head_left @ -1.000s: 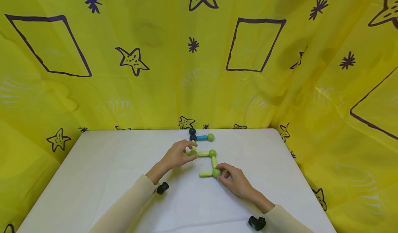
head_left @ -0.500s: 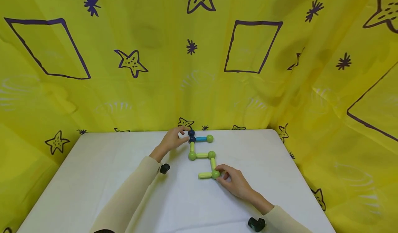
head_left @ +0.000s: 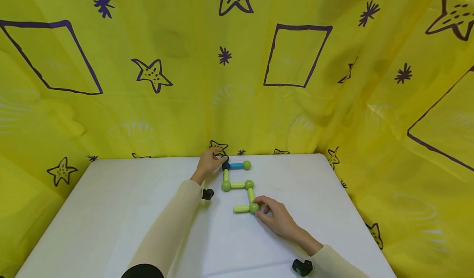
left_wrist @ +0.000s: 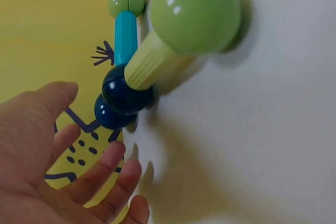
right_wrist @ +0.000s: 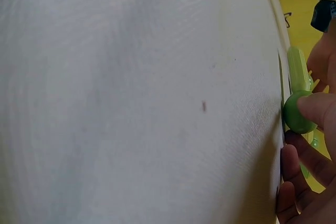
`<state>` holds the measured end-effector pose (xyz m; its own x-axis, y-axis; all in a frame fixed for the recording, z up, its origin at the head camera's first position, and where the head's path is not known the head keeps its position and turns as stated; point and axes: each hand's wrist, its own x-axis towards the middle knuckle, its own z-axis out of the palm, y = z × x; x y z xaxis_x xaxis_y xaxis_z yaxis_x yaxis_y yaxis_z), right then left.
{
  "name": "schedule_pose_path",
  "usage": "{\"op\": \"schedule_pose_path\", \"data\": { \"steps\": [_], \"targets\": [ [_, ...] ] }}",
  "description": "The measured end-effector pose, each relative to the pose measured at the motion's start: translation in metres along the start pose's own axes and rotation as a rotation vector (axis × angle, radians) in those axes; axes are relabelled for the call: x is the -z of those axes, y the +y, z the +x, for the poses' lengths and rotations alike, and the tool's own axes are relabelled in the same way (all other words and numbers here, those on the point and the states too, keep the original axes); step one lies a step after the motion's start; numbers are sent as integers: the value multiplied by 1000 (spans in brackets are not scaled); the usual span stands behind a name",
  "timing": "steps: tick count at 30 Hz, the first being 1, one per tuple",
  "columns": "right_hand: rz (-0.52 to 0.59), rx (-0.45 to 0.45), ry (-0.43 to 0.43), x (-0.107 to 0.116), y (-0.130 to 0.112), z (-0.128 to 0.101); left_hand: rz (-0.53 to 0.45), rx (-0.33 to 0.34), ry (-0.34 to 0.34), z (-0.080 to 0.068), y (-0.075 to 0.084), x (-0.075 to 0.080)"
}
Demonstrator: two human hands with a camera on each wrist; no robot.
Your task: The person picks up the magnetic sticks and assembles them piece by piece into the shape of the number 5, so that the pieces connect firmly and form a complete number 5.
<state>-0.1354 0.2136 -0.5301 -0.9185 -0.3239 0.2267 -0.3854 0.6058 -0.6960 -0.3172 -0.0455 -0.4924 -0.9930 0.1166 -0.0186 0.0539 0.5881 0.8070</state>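
Note:
A zigzag of balls and rods lies on the white table. At its far end sit two dark blue balls; the nearer dark blue ball (left_wrist: 126,90) joins a blue rod (head_left: 236,166) with a green ball (head_left: 247,165) on its tip. From there a pale green rod (head_left: 226,175) runs to another green ball (head_left: 226,185), and more pale green rods and balls follow. My left hand (head_left: 210,162) reaches around the farthest dark blue ball (left_wrist: 107,113), thumb and fingers spread. My right hand (head_left: 279,218) pinches the nearest green ball (head_left: 254,207), which carries a sideways pale green rod (head_left: 241,209).
A white cloth covers the table (head_left: 111,228). Its far edge meets a yellow curtain (head_left: 185,105) printed with stars and shells, which also hangs along both sides. A small black camera (head_left: 302,267) is worn at the right wrist.
My left hand has moved away from the green corner ball, forward to the dark blue balls at the far end. The right hand keeps its pinch in place; the head view has shifted slightly.

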Motion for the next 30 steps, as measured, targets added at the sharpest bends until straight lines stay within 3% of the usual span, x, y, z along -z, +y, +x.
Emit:
{"op": "schedule_pose_path", "data": {
  "steps": [6,12,30],
  "targets": [
    [-8,-4,15,-2,-1,0,51,120,78,1,9,-9],
    [-12,-13,-4,-4,-1,0,115,142,156,0,7,-13],
    [-31,32,23,-3,1,-1,35,83,-14,15,-3,-10]
  ]
}}
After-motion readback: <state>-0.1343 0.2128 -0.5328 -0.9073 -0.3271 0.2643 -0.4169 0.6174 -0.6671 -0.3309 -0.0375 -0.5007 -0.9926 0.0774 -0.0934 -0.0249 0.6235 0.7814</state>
